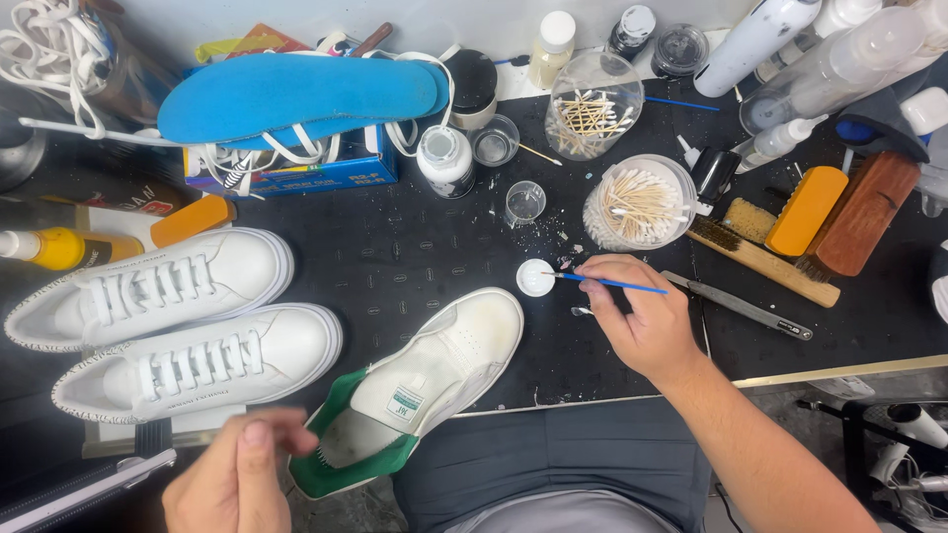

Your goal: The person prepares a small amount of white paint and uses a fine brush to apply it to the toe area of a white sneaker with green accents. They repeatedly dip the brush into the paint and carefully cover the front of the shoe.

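Right hand is pinched closed on a thin blue-handled brush, its tip lying at the small white paint cap on the black work mat; left hand is blurred at the lower edge, fingers drawn together beside the heel of the white shoe with green lining, though whether they actually clamp anything cannot be told. That shoe lies toe-up across the mat's front edge, laces out, just left of the cap; a laced white pair rests well to the left, a blue insole on a box behind, cotton swabs in a round tub near the brush hand. Judgement — load the tip sparingly, wipe excess on the cap's rim; steady the shoe at the heel before touching the leather; keep strokes short.
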